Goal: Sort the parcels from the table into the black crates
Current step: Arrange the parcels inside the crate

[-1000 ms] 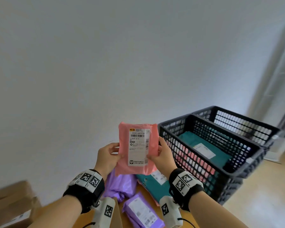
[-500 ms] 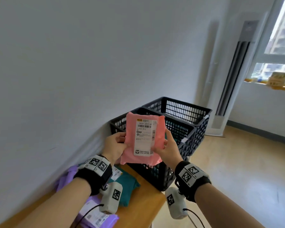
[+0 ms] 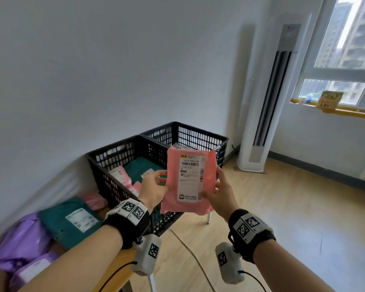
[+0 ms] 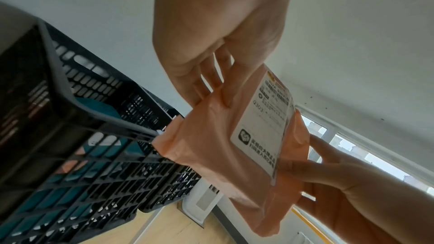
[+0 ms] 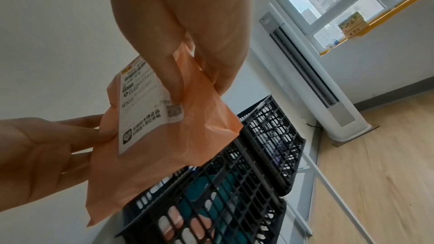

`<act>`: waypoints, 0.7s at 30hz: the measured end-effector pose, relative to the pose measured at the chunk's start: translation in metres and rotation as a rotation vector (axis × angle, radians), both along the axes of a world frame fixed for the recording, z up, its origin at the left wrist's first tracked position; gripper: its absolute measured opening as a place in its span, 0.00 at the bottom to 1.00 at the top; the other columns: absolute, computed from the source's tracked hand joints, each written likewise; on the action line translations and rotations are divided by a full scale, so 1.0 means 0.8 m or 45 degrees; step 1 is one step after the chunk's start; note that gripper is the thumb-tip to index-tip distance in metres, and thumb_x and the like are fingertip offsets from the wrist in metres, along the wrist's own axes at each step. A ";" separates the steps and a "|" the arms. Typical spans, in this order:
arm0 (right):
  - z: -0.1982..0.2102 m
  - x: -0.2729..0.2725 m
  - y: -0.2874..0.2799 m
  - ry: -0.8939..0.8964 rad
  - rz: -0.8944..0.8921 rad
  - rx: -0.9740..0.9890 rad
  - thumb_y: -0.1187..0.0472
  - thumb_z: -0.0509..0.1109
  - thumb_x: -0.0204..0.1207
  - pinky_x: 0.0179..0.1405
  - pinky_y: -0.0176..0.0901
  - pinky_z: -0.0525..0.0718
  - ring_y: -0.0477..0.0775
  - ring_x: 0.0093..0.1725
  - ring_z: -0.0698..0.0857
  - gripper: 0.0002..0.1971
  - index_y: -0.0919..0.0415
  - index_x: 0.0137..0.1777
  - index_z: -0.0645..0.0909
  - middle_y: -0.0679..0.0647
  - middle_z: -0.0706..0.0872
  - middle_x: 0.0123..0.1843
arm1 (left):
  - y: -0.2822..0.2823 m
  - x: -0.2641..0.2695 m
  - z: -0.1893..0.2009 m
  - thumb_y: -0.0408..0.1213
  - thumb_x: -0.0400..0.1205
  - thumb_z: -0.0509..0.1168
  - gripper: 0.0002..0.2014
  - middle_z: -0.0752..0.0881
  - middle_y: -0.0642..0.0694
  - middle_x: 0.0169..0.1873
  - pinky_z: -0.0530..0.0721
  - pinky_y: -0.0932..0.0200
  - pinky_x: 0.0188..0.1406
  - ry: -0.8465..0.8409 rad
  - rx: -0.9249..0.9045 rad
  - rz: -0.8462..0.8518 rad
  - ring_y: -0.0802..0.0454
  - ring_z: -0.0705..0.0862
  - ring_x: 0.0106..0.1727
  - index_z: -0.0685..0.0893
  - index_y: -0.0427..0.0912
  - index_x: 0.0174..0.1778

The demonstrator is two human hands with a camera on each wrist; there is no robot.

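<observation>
Nearest the camera, two forearms reach forward, each with a black wristband carrying square black-and-white markers and a small white camera pod hanging beneath. Just past the wristbands, the left hand [image 3: 154,189] and the right hand [image 3: 220,192] hold one pink parcel [image 3: 189,182] upright between them, its white shipping label [image 3: 191,178] facing the person. The left thumb and fingers pinch the parcel's left edge; the right thumb presses on the lower part of the label while the right fingers curl behind the parcel's right edge. Both grips are narrow, closed on the parcel.

Left of the pink parcel and lower, on the wooden table [image 3: 105,258], lie the unsorted parcels: one teal parcel [image 3: 69,221] with a white label, what looks like two purple parcels [image 3: 19,247] at the blurred left edge, and one more pink parcel [image 3: 95,200] tucked against the wall.

Directly behind the held parcel stand two black crates side by side at the table's end. The nearer crate [image 3: 112,184] already holds one teal parcel and at least two pink ones, seen over its rim. The farther crate [image 3: 198,137] sits behind the pink parcel's top edge; its contents cannot be made out.

Beyond the crates and to the right of the pink parcel, one tall white air conditioner [image 3: 268,98] stands on the wooden floor. Farther right still, one window [image 3: 346,51] has a yellow sill with a small box resting on it.
</observation>
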State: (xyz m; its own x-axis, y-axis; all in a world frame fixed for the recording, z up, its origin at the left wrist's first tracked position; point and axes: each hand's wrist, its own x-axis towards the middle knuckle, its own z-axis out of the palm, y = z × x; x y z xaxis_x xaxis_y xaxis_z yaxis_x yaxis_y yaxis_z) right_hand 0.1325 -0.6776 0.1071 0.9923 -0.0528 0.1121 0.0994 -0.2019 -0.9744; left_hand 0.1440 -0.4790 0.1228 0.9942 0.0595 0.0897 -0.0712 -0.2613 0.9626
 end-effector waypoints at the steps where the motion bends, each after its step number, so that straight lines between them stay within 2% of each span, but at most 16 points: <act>1: -0.002 0.002 -0.015 0.016 -0.006 0.004 0.81 0.70 0.68 0.41 0.45 0.90 0.54 0.57 0.85 0.44 0.45 0.77 0.62 0.52 0.83 0.56 | -0.016 0.002 0.000 0.21 0.76 0.69 0.17 0.87 0.39 0.45 0.84 0.65 0.27 0.015 0.003 -0.015 0.47 0.86 0.40 0.81 0.40 0.59; 3: -0.007 0.010 -0.041 0.036 -0.018 0.007 0.81 0.70 0.68 0.40 0.44 0.90 0.55 0.58 0.85 0.44 0.44 0.77 0.62 0.53 0.83 0.57 | -0.043 0.012 -0.003 0.21 0.77 0.68 0.17 0.88 0.38 0.44 0.86 0.62 0.30 0.031 0.009 -0.029 0.45 0.87 0.42 0.81 0.40 0.59; 6: -0.015 0.034 -0.076 0.068 -0.030 0.009 0.81 0.70 0.69 0.45 0.51 0.90 0.55 0.58 0.85 0.44 0.44 0.78 0.61 0.54 0.84 0.57 | -0.078 0.039 -0.012 0.21 0.76 0.70 0.18 0.88 0.38 0.46 0.89 0.48 0.40 0.052 0.016 -0.032 0.41 0.88 0.48 0.82 0.39 0.61; 8: -0.019 0.053 -0.099 0.074 -0.039 0.007 0.81 0.69 0.69 0.46 0.52 0.90 0.54 0.57 0.86 0.45 0.42 0.79 0.60 0.54 0.84 0.57 | -0.100 0.061 -0.019 0.22 0.76 0.70 0.18 0.88 0.39 0.48 0.88 0.43 0.47 0.067 0.003 -0.042 0.41 0.87 0.51 0.82 0.40 0.60; 11: -0.026 0.088 -0.131 0.102 -0.040 0.006 0.82 0.67 0.70 0.41 0.44 0.90 0.52 0.55 0.86 0.45 0.42 0.79 0.59 0.54 0.85 0.55 | -0.130 0.103 -0.030 0.23 0.76 0.71 0.19 0.87 0.37 0.48 0.88 0.42 0.48 0.094 -0.036 -0.062 0.41 0.87 0.51 0.81 0.39 0.63; 13: -0.027 0.117 -0.151 0.115 -0.033 -0.002 0.82 0.66 0.71 0.40 0.42 0.90 0.52 0.54 0.87 0.44 0.43 0.80 0.59 0.55 0.85 0.54 | -0.149 0.136 -0.037 0.23 0.76 0.71 0.20 0.87 0.36 0.47 0.88 0.43 0.47 0.118 -0.067 -0.072 0.41 0.87 0.51 0.80 0.39 0.64; 18: -0.017 0.222 -0.201 0.147 -0.034 -0.075 0.81 0.66 0.72 0.41 0.46 0.90 0.51 0.50 0.88 0.43 0.46 0.81 0.59 0.55 0.86 0.52 | -0.198 0.240 -0.041 0.22 0.75 0.71 0.23 0.87 0.34 0.49 0.88 0.42 0.51 0.167 -0.131 -0.082 0.39 0.87 0.52 0.78 0.37 0.66; 21: -0.005 0.286 -0.223 0.143 -0.024 -0.147 0.81 0.68 0.71 0.45 0.52 0.90 0.45 0.47 0.86 0.43 0.49 0.81 0.60 0.50 0.84 0.49 | -0.218 0.297 -0.033 0.21 0.75 0.70 0.25 0.87 0.33 0.48 0.88 0.44 0.48 0.202 -0.139 -0.096 0.39 0.88 0.50 0.76 0.38 0.68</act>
